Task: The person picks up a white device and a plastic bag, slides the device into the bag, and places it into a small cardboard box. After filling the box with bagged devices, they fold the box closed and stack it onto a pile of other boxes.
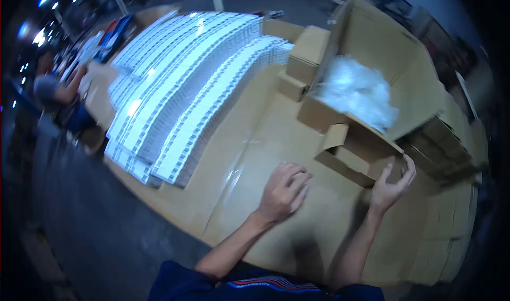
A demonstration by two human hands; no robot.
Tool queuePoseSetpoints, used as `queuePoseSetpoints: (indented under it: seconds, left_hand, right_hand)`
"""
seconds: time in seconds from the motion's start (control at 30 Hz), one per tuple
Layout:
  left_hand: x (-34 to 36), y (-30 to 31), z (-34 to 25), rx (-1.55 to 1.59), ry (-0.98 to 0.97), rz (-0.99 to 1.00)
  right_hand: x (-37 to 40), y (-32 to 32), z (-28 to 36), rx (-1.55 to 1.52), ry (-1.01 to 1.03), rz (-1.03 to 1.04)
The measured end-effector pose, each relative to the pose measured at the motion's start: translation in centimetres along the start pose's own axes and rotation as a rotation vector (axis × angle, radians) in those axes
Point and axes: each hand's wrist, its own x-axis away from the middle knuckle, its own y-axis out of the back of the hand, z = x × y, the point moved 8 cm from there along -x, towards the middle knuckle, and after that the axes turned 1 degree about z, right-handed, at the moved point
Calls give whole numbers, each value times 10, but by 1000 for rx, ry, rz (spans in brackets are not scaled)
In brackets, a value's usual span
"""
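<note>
Over the cardboard-covered table (239, 195), my left hand (285, 191) hovers with its fingers curled; what they hold, if anything, does not show. My right hand (392, 186) has its fingers spread beside the right end of a small open cardboard box (340, 165), with its fingertips at or near the box's edge. The small box looks hollow, with a flap standing up at its left end. Just behind it stands a large open carton (414, 62) with a heap of clear plastic bags (358, 91) in it.
Long stacked rows of white boxed items (186, 88) fill the table's left and back. Small closed cardboard boxes (308, 54) stand left of the carton. Folded cardboard (438, 142) lies at the right. A person (56, 88) sits at the far left.
</note>
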Motion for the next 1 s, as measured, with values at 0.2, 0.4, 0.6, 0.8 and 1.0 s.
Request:
queuePoseSetpoints:
  seconds: [0.2, 0.4, 0.6, 0.8, 1.0]
  left_hand:
    - [96, 160, 41, -353, 358, -288]
    - [117, 200, 55, -431, 339, -367]
    - [4, 171, 81, -235, 153, -356]
    - [-154, 41, 229, -96, -6, -185]
    - [-254, -52, 320, 198, 310, 59]
  right_hand:
    - [116, -100, 194, -580, 386, 765]
    - [175, -135, 270, -691, 512, 971]
    - [115, -177, 268, -460, 592, 834]
    - [-43, -248, 266, -130, 751, 521]
    - [-85, -334, 238, 317, 669, 843]
